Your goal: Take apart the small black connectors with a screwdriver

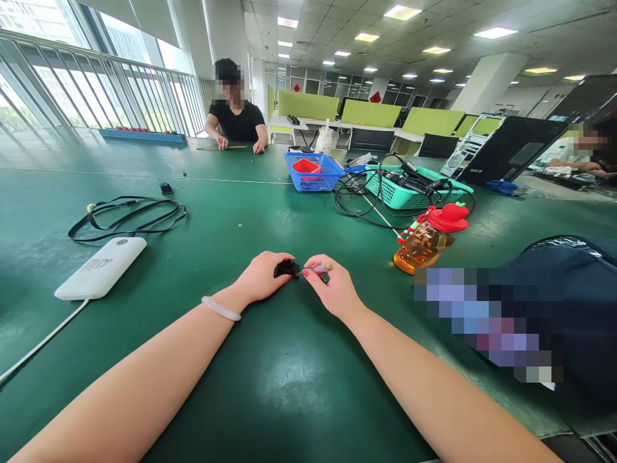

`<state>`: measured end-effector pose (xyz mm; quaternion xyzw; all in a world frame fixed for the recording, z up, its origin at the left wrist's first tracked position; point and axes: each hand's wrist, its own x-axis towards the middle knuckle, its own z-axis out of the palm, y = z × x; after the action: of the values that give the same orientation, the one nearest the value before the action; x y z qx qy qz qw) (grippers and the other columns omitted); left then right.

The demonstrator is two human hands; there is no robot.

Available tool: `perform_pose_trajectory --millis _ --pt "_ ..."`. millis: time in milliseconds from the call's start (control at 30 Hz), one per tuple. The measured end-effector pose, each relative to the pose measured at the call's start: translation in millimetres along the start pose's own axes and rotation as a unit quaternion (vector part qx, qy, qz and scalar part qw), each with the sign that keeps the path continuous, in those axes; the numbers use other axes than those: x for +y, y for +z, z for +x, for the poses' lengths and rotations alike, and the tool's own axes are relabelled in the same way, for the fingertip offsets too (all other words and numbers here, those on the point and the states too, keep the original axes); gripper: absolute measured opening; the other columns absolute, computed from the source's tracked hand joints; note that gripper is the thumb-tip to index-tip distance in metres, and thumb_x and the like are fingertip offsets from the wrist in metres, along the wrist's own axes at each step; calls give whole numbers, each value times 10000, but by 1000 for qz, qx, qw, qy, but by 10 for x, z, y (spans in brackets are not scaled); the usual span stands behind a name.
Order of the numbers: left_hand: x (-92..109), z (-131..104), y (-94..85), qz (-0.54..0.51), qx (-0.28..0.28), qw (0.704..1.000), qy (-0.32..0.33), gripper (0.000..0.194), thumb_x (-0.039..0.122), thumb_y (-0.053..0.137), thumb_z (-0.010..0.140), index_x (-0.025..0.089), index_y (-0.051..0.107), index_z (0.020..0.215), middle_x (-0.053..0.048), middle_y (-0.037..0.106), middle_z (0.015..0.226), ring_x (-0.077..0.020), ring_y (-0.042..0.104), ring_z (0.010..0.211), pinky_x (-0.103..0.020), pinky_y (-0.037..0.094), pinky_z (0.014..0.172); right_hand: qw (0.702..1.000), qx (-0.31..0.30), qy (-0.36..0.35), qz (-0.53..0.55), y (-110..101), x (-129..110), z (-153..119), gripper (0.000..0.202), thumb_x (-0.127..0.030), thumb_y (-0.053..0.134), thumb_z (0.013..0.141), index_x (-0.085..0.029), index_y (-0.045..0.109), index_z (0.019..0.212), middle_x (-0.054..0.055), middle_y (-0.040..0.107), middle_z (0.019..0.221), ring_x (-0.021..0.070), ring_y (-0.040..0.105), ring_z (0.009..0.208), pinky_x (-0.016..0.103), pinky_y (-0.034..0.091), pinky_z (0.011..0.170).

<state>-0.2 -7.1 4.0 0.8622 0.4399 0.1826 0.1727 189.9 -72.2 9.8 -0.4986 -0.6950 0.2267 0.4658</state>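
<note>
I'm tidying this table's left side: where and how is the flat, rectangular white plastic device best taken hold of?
I'd grip the white device midway along its long edges, coming from above and the right: it lies flat, and a thin white cable trails off leftward from its near end.

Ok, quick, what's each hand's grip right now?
Left hand: closed, holding a small black part.
Right hand: closed, holding a slim tool pointed at that part; whether they touch can't be told.
</note>
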Motion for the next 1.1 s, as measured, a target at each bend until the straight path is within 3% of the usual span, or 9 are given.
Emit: perform_pose_trajectory --millis 233,533,767,933,1100 --pt "-7 -5 14 3 8 1000 -6 422 326 615 838 226 605 1248 -72 675 1219 -279 578 1156 -448 460 1022 998 29 -50 20 21 56 -5 128 -293 553 883 -231 635 959 38 678 966 154 613 747 298 520 705" --pt "-56 32 37 5 13 1000 11 402 392 661 819 242 638 1192 -52 701 1178 -277 605 1107 -439 481 982 993 30 -109 -15 12 -7 -33 103 -253 547 894 -234 635 943 26 685 903 163 639 792 297 526 714" --pt "-51 15 39 10 17 1000 14 406 403 664 820 246 636 1194 -48 701 1186 -278 603 1110 -443 475 985 992 33 -105 -61 33 -58 -49 36 -257 610 849 -232 637 850 9 689 815 155 618 707 299 497 691" --pt "-46 10 34 14 18 1000 16 393 419 643 834 256 639 1192 -50 702 1182 -278 606 1103 -444 474 983 991 49 -78 -96 30 -57 -29 123 -289 641 816 -229 583 727 -4 647 730 154 589 666 295 474 654" --pt "-59 25 37 19 18 999 19 419 390 675 811 255 630 1205 -50 705 1171 -285 605 1089 -457 467 982 995 73 -56 -49 39 -29 -16 98 -266 601 838 -231 600 930 29 690 911 180 657 831 314 527 754"
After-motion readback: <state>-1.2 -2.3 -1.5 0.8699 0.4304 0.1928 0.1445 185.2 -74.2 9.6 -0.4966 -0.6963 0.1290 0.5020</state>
